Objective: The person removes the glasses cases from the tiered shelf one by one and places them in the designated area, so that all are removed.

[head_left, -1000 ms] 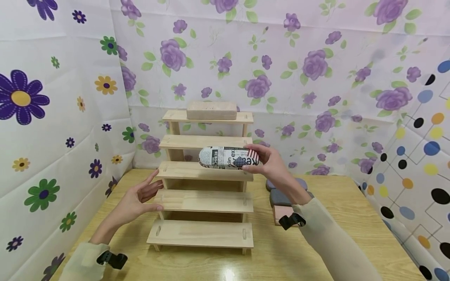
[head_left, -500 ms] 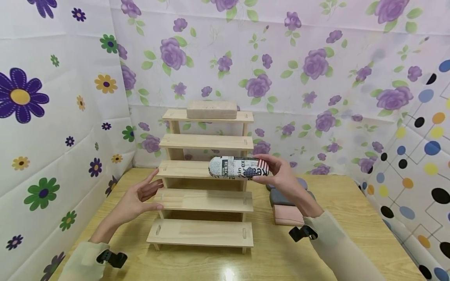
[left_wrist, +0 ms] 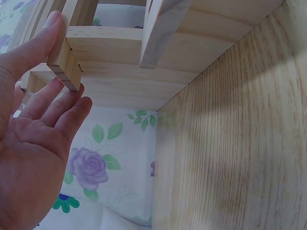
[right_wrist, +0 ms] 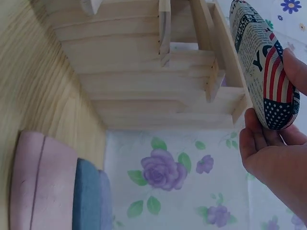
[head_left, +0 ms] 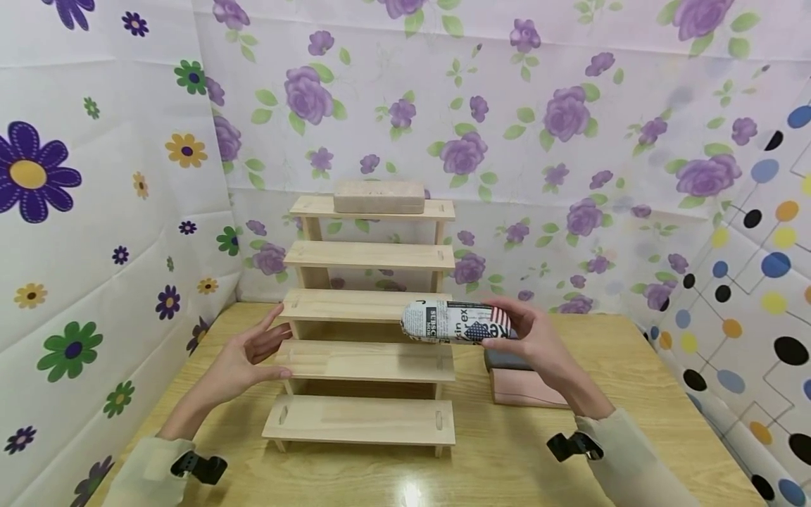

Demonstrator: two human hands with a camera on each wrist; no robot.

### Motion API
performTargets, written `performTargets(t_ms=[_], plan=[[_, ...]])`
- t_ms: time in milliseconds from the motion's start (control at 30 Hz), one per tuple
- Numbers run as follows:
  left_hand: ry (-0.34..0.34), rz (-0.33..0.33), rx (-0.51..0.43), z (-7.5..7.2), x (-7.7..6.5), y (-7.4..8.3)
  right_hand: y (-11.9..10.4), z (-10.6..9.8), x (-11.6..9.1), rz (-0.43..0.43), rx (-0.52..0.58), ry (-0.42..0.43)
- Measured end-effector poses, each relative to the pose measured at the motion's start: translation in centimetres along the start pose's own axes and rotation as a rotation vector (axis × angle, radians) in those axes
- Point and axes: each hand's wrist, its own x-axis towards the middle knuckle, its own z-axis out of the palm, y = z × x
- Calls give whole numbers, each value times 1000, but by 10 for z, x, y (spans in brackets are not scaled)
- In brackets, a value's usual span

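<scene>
A glasses case [head_left: 446, 322] with newspaper print and a flag pattern is in my right hand [head_left: 538, 345], pinched at its right end between thumb and fingers. It hovers level in front of the right part of the stepped wooden stand [head_left: 359, 420], near the middle steps. My left hand [head_left: 243, 355] grips the stand's left side; in the left wrist view the thumb lies on one side of a board [left_wrist: 64, 57] and the fingers on the other. On the top step lies a beige oblong case [head_left: 379, 198].
Right of the stand, a pink case [head_left: 526, 389] lies on the wooden table [head_left: 507, 465]. Behind it sits a dark grey-blue case [head_left: 505, 360], partly hidden by my right hand. A lavender case [right_wrist: 104, 201] shows in the right wrist view. Flowered cloth [head_left: 393, 91] hangs behind.
My right hand has moved down and to the right with the glasses case, from over the third step toward the stand's right edge. The left hand stays on the stand.
</scene>
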Motion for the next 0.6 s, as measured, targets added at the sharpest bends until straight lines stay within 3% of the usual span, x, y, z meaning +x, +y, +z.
performTargets(t_ms=[367, 600], plan=[[4, 7, 0, -1, 0, 0, 15, -24, -33, 38, 26, 12], [-1, 6, -2, -1, 0, -1, 22, -40, -55, 66, -20, 38]])
